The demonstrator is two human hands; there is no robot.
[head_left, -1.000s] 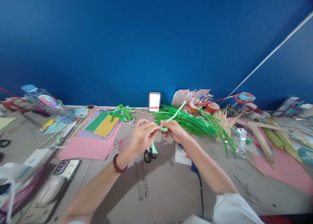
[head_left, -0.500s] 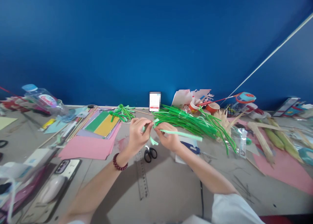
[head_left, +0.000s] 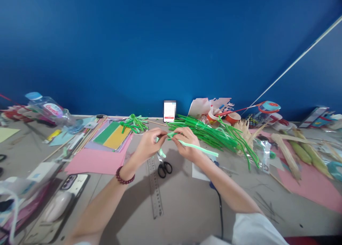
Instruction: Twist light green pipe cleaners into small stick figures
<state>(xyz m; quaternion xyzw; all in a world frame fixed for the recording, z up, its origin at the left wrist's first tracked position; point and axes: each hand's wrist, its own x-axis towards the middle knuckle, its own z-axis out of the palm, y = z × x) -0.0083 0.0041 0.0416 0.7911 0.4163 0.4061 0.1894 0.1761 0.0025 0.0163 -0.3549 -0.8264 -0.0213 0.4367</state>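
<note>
Both my hands meet above the grey table and pinch one light green pipe cleaner [head_left: 199, 148]. My left hand [head_left: 149, 143], with a dark red bead bracelet on the wrist, grips its bent end, and a short tail hangs below the fingers. My right hand [head_left: 187, 141] holds the other part, and the long free end sticks out to the right past the wrist. Just behind my hands lies a heap of dark green pipe cleaners [head_left: 213, 133].
Black-handled scissors [head_left: 163, 167] and a clear ruler [head_left: 155, 188] lie under my hands. Coloured paper sheets [head_left: 107, 145] and twisted green pieces [head_left: 133, 123] sit left; a phone [head_left: 73, 182] and bottle [head_left: 49, 109] farther left. Corn cobs [head_left: 304, 150], cups and pink paper lie right.
The long free end of the light green pipe cleaner swung from pointing up and back to lying out to the right. My hands shifted slightly closer together and up.
</note>
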